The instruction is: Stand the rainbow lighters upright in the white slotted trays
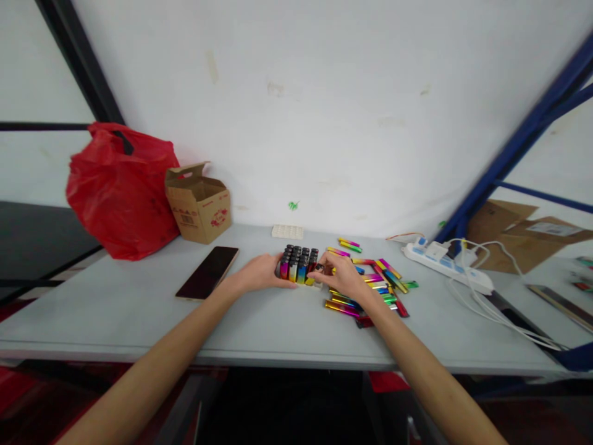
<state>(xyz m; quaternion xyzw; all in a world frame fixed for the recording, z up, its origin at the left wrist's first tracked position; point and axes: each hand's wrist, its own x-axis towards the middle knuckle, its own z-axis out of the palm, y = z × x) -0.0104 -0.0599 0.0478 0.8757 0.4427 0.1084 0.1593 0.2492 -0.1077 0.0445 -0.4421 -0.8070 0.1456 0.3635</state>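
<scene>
Using the block of upright lighters [298, 266] as my landmark on the surface [259, 327], I see loose lighters [341, 308] crowding its right, partly hidden by my right hand [343, 275]. Farther right lie the power strip [451, 269] and white cables [477, 301]. A pale tray [288, 232] sits behind the block; left of it are the phone [207, 272], then the open carton [204, 210] and red bag [123, 191]. Both arms reach forward and converge there. My left hand [266, 272] has its fingers partly curled against the block's left side, thumb along the front; my right fingers pinch a black-topped lighter [319, 267] at its right front corner.
</scene>
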